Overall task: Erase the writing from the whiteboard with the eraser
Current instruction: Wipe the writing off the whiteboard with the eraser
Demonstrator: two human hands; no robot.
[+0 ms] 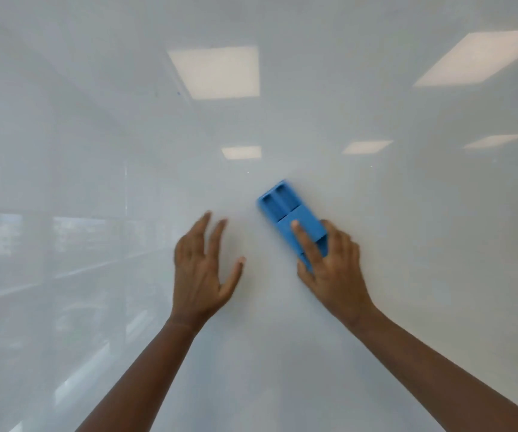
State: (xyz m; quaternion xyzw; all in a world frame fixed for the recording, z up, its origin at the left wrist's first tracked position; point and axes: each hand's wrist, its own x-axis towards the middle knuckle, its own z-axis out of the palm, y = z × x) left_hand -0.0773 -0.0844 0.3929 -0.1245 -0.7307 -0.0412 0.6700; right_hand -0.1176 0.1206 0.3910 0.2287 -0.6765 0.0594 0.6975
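The glossy whiteboard (407, 213) fills the whole view. A blue plastic eraser (285, 213) lies flat against it near the middle, tilted up to the left. My right hand (332, 269) grips its lower end, with the index finger pressed along its back. My left hand (201, 269) is raised to the left of the eraser, fingers spread, holding nothing, close to the board. A tiny blue mark (178, 93) shows on the board at the upper left. No other writing is visible.
The board's surface reflects ceiling light panels (217, 71) and dim window frames (64, 238) at the left. No board edge or tray is in view.
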